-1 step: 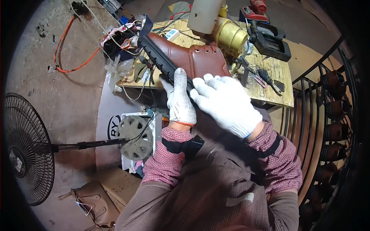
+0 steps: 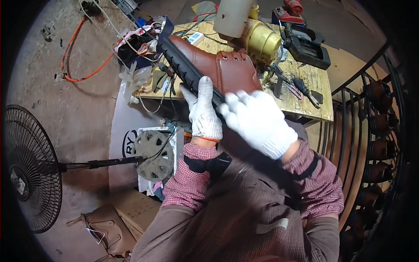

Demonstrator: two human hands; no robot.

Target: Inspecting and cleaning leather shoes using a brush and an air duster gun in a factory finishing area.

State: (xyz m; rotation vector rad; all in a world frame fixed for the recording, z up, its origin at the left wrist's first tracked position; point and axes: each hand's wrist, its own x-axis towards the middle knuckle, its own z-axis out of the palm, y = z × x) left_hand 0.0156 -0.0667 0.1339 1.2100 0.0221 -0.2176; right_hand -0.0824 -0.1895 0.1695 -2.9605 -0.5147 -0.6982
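Left hand (image 2: pixel 204 111), in a white glove, is closed on a brown boot (image 2: pixel 238 74), with the thumb lying against its black sole (image 2: pixel 185 67). The right hand (image 2: pixel 259 122), in a white glove too, lies over the near end of the boot. Its fingers are blurry, so I cannot tell if it grips the boot or just touches it.

The boot is up over the near edge of a yellow wood worktop (image 2: pixel 312 109). It is tipped, with the toe up and to the left, and the sole faces left. Lace holes run down its brown side.

On the worktop, past the boot, sits a round yellow machine (image 2: pixel 262 41). A black tray (image 2: pixel 307 50) is to the right of it, and a dark brush (image 2: pixel 301 84) lies nearer. A big black fan (image 2: pixel 32 170) stands far to the left. To the right, dark shoes (image 2: pixel 379 150) sit in a row on a black rack (image 2: pixel 349 111).
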